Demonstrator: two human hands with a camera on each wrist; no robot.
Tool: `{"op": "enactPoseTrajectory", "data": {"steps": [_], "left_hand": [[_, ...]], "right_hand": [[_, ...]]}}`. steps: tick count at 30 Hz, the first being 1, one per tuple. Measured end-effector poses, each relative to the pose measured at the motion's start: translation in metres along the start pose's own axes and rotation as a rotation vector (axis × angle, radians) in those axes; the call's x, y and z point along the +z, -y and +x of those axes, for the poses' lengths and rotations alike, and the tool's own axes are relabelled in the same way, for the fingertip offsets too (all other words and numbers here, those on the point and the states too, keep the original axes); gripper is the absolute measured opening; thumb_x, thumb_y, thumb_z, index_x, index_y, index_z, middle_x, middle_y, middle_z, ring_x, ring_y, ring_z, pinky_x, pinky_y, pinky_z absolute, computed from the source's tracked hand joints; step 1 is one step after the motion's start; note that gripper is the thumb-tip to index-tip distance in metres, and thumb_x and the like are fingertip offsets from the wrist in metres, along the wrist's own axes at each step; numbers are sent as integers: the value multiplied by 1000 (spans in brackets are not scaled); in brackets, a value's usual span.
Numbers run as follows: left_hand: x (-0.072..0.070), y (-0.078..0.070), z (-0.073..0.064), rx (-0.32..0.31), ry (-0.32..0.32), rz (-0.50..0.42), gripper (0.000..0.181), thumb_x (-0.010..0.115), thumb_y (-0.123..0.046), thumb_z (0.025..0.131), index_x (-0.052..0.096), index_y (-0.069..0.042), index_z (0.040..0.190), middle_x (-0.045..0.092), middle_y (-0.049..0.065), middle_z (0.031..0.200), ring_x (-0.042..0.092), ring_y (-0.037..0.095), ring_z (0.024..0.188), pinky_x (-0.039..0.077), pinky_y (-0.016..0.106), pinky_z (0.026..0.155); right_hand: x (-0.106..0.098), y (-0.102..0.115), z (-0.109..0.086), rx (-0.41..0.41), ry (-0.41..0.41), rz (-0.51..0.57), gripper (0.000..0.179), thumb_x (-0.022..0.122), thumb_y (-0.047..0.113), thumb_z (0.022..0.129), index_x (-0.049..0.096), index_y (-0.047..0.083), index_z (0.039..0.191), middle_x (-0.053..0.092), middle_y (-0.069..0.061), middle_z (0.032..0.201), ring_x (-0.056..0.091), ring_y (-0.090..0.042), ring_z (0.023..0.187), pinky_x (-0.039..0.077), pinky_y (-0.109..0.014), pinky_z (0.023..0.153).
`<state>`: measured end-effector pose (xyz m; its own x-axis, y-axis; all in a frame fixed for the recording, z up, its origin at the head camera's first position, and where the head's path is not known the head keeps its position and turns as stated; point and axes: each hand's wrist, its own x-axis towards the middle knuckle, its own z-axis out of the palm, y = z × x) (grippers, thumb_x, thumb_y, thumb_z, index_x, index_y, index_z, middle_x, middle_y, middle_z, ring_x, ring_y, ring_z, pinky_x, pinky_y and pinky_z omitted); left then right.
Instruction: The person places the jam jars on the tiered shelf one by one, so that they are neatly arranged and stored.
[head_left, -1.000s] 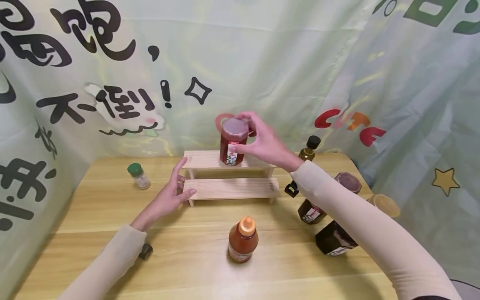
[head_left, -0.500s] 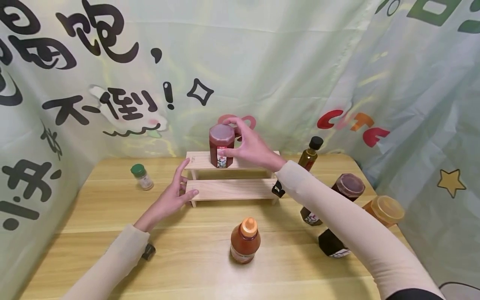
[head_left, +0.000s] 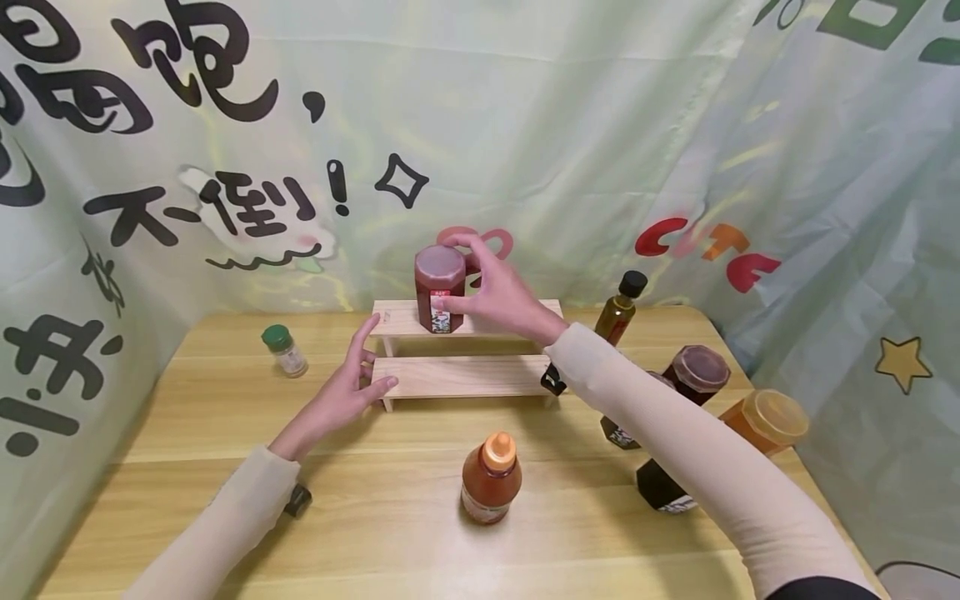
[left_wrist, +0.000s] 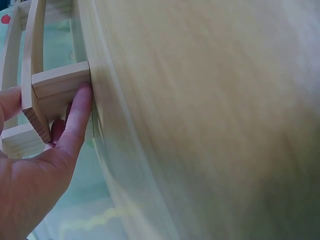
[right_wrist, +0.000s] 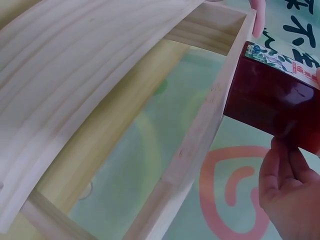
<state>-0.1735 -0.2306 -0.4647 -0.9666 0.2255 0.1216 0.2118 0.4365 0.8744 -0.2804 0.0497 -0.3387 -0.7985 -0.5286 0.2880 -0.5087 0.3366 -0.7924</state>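
My right hand (head_left: 506, 296) holds a dark red hexagonal jar (head_left: 440, 287) with a pinkish lid, thumb at the front label and fingers at its right side. Upright, the jar stands on the upper tier of a two-tier wooden rack (head_left: 465, 379). In the right wrist view the jar's base (right_wrist: 270, 95) meets the shelf board. My left hand (head_left: 347, 385) grips the rack's left end; the left wrist view shows the lower board (left_wrist: 34, 65) between thumb and fingers. A squeeze bottle (head_left: 491, 483) of orange-red sauce with an orange cap stands in front of the rack.
A green-capped shaker (head_left: 285, 352) stands left of the rack. To the right are a black-capped oil bottle (head_left: 619, 310), several dark jars (head_left: 697, 372) and a yellow-lidded jar (head_left: 768, 419), partly behind my right sleeve. A printed curtain (head_left: 525, 125) hangs behind the table.
My right hand has moved the jar leftward along the upper tier, mostly in the first half second, with little movement since. My left hand keeps its place on the rack.
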Motion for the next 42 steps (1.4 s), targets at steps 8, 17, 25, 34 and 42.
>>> {"op": "enactPoseTrajectory", "data": {"steps": [8,17,25,34,42], "left_hand": [[0,-1,0,-8,0,-1,103,74,-8,106,3,-35,176,49,28,127,58,34,102,59,40,72],[-1,-1,-1,-3,4,-5,104,74,-8,106,3,-35,176,48,29,127,59,36,103,60,42,74],[-1,-2,-2,-7,7,-7,104,74,-9,106,2,-35,176,48,30,130,59,38,105,59,45,77],[-1,-1,-2,-13,4,-20,106,75,-10,105,1,-38,175,47,29,130,58,36,102,60,45,76],[0,1,-1,-7,7,-17,105,74,-10,105,1,-37,176,48,30,130,59,37,103,61,45,75]], "right_hand": [[-8,4,-8,28,44,39,100,93,26,90,31,21,168,56,-10,153,54,-27,136,50,-57,109],[-43,14,-28,26,6,67,92,84,18,97,26,13,168,47,-19,160,52,-37,142,50,-55,111],[-79,25,-58,64,-18,67,80,78,26,103,32,20,167,51,-6,156,53,-26,140,48,-51,112],[-114,34,-102,56,-80,39,76,74,24,106,30,25,168,52,-5,156,54,-24,141,48,-42,108],[-138,40,-151,111,-102,5,72,71,18,108,30,28,167,51,-1,157,55,-23,139,50,-23,104]]}}
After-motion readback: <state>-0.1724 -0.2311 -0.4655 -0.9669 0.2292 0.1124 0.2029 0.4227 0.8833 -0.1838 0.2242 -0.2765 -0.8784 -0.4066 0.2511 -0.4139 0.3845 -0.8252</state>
